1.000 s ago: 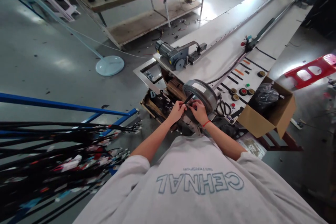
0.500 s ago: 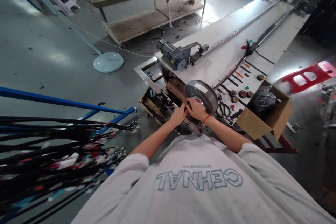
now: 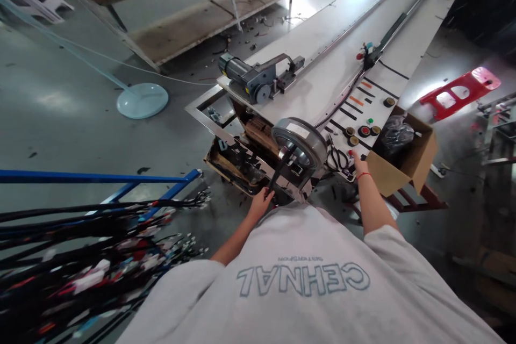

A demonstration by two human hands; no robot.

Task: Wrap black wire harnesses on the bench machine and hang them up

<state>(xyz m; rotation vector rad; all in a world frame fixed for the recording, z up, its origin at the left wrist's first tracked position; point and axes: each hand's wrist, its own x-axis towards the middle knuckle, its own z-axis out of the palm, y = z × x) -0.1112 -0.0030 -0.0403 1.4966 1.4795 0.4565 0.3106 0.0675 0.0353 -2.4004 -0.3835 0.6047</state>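
A black cable-like strip (image 3: 279,171) runs from the opening of the grey ring-shaped machine head (image 3: 299,140) down to my left hand (image 3: 261,203). The fingers of that hand are closed around its lower end. My right hand (image 3: 359,164) is at the near corner of the white machine bed, a fingertip stretched out on or right by a small red button (image 3: 350,152); it holds nothing I can see. Black-handled scissors (image 3: 338,158) lie just left of it. Past them are several round knobs and a larger red button (image 3: 364,131).
A cardboard box (image 3: 419,158) with dark plastic stands right of the bed. A motor unit (image 3: 250,78) sits on the bed's left side. Bundled black cables (image 3: 100,242) hang from a blue rack (image 3: 97,176) at left. A red stool (image 3: 459,92) lies beyond the box.
My hands were together at the ring. The left has drawn back toward my body with the strip, and the right has moved right to the small red button. The view has shifted slightly.
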